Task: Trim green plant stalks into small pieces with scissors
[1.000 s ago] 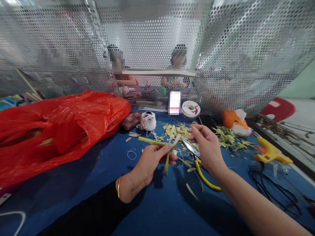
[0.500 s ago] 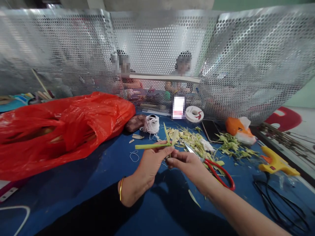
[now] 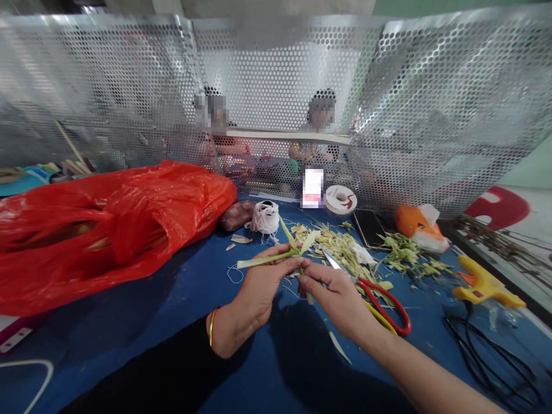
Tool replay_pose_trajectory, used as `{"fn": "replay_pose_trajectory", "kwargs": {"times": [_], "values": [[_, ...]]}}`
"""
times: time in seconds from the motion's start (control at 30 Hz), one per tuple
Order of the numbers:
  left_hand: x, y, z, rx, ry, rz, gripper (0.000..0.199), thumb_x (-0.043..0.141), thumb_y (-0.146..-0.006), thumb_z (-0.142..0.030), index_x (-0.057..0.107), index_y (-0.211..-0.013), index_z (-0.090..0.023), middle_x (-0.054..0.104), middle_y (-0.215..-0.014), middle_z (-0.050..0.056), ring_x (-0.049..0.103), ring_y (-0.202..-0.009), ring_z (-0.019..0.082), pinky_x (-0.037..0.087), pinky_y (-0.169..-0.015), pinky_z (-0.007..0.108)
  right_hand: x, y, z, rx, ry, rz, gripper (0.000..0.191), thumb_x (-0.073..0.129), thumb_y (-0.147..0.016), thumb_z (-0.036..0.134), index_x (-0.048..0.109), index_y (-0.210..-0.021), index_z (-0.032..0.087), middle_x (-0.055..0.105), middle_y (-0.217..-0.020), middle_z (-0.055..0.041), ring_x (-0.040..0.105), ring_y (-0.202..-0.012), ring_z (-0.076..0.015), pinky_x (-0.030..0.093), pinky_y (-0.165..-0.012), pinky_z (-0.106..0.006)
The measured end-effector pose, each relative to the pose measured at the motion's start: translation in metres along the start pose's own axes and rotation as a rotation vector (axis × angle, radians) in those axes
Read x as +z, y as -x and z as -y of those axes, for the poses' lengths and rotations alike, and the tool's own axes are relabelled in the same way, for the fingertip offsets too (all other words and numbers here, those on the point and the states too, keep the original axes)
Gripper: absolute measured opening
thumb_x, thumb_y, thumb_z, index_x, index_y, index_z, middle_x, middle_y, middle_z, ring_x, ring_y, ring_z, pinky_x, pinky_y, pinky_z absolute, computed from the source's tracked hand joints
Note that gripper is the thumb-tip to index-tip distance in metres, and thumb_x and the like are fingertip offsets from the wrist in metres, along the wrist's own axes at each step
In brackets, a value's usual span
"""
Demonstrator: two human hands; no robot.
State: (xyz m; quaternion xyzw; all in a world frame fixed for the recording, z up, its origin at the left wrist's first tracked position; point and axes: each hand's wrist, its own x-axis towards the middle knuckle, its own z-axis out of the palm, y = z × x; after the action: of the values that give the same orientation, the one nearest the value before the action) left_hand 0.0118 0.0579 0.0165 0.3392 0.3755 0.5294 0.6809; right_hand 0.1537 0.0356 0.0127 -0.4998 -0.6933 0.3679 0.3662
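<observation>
My left hand (image 3: 268, 279) pinches a bundle of pale green leaf strips (image 3: 264, 261) between thumb and fingers. One long strip points left, and shorter ends stick up above the fingertips. Close against it, my right hand (image 3: 330, 284) is closed on the lower part of the same leaf strips, with a short end showing under its fingers. Red-handled scissors (image 3: 403, 322) lie on the table just beyond and right of my right hand, blades partly over a heap of leaf scraps (image 3: 340, 246).
On the blue table (image 3: 181, 310) lie a red plastic bag (image 3: 190, 195), white string (image 3: 264, 218), a ribbon spool (image 3: 340, 199), a dark phone (image 3: 368, 227), an orange tissue pack (image 3: 416, 227) and a yellow glue gun (image 3: 485, 287). A perforated metal screen (image 3: 267, 75) stands behind; two people sit beyond.
The left-pointing strip has tilted, its joined end rising a little, and the upper ends lean further left. My right fingers have shifted slightly, and a short end now shows below them.
</observation>
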Motion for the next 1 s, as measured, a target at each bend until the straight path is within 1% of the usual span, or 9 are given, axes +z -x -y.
{"fn": "replay_pose_trajectory", "kwargs": {"times": [0.17,0.3,0.4,0.53,0.6,0.7,0.8,0.9,1.0], "values": [[-0.001,-0.003,-0.001,-0.019,0.03,-0.066,0.034,0.08,-0.061,-0.013,0.068,-0.094,-0.012,0.074,-0.072,0.006,0.068,-0.071,0.015,0.048,-0.072,0.024,0.006,0.007,0.008,-0.115,0.219,0.032,0.03,0.046,-0.087,0.023,0.042,-0.058,0.02,0.049,-0.062,0.0015,0.048,-0.063,-0.0141,0.033,-0.06,-0.027],[-0.002,-0.007,-0.004,-0.021,0.004,-0.033,0.029,0.08,-0.062,-0.016,0.07,-0.089,-0.012,0.073,-0.07,0.003,0.065,-0.068,0.012,0.046,-0.07,0.021,0.008,0.007,0.008,-0.124,0.251,0.051,0.031,0.046,-0.089,0.026,0.041,-0.059,0.021,0.049,-0.063,0.0009,0.048,-0.064,-0.0151,0.034,-0.061,-0.028],[-0.002,-0.006,-0.007,-0.028,-0.018,-0.01,0.029,0.08,-0.063,-0.019,0.07,-0.089,-0.011,0.072,-0.068,0.003,0.064,-0.065,0.011,0.047,-0.069,0.022,0.002,0.001,0.004,0.004,0.031,-0.016,0.029,0.05,-0.088,0.037,0.049,-0.063,0.021,0.052,-0.063,0.001,0.051,-0.062,-0.0157,0.038,-0.061,-0.028],[0.001,-0.001,-0.008,-0.062,-0.049,0.039,0.033,0.08,-0.063,-0.019,0.071,-0.094,-0.011,0.07,-0.067,0.002,0.062,-0.061,0.011,0.047,-0.068,0.024,-0.01,-0.01,-0.001,0.198,-0.419,-0.263,0.03,0.063,-0.078,0.049,0.055,-0.082,0.021,0.058,-0.07,0.0014,0.057,-0.059,-0.0145,0.046,-0.063,-0.03],[0.001,0.0,-0.007,-0.095,-0.078,0.084,0.037,0.079,-0.064,-0.02,0.07,-0.1,-0.013,0.069,-0.069,0.001,0.061,-0.06,0.01,0.047,-0.065,0.023,-0.014,-0.012,-0.001,0.202,-0.45,-0.249,0.028,0.068,-0.075,0.046,0.057,-0.081,0.021,0.059,-0.069,0.0019,0.057,-0.058,-0.0139,0.047,-0.063,-0.029],[-0.001,0.001,-0.005,-0.119,-0.173,0.135,0.038,0.08,-0.066,-0.026,0.071,-0.102,-0.016,0.067,-0.07,-0.001,0.057,-0.058,0.009,0.042,-0.055,0.02,-0.013,-0.011,0.0,0.127,-0.309,-0.149,0.019,0.066,-0.077,0.036,0.058,-0.071,0.02,0.059,-0.063,0.0016,0.058,-0.06,-0.0145,0.046,-0.062,-0.028],[-0.002,-0.001,-0.003,-0.067,-0.267,0.103,0.033,0.081,-0.065,-0.029,0.073,-0.094,-0.016,0.064,-0.068,-0.002,0.049,-0.051,0.006,0.033,-0.048,0.019,-0.011,-0.008,-0.001,0.049,-0.155,-0.161,0.019,0.059,-0.081,0.033,0.058,-0.068,0.02,0.058,-0.061,0.0015,0.056,-0.059,-0.0143,0.043,-0.059,-0.027],[-0.001,-0.004,-0.002,0.014,-0.252,0.055,0.027,0.083,-0.06,-0.024,0.074,-0.083,-0.014,0.069,-0.078,0.002,0.055,-0.064,0.01,0.042,-0.061,0.023,-0.012,-0.005,-0.001,0.023,0.029,-0.177,0.019,0.054,-0.084,0.032,0.057,-0.069,0.02,0.056,-0.057,0.0022,0.052,-0.054,-0.0134,0.039,-0.054,-0.026],[0.0,-0.004,-0.004,0.015,-0.223,0.046,0.023,0.082,-0.058,-0.021,0.074,-0.078,-0.013,0.069,-0.079,0.003,0.058,-0.072,0.013,0.045,-0.07,0.026,-0.018,-0.002,0.004,0.025,0.172,-0.155,0.02,0.053,-0.085,0.032,0.056,-0.069,0.02,0.056,-0.056,0.0021,0.048,-0.052,-0.0131,0.035,-0.051,-0.026]]}}
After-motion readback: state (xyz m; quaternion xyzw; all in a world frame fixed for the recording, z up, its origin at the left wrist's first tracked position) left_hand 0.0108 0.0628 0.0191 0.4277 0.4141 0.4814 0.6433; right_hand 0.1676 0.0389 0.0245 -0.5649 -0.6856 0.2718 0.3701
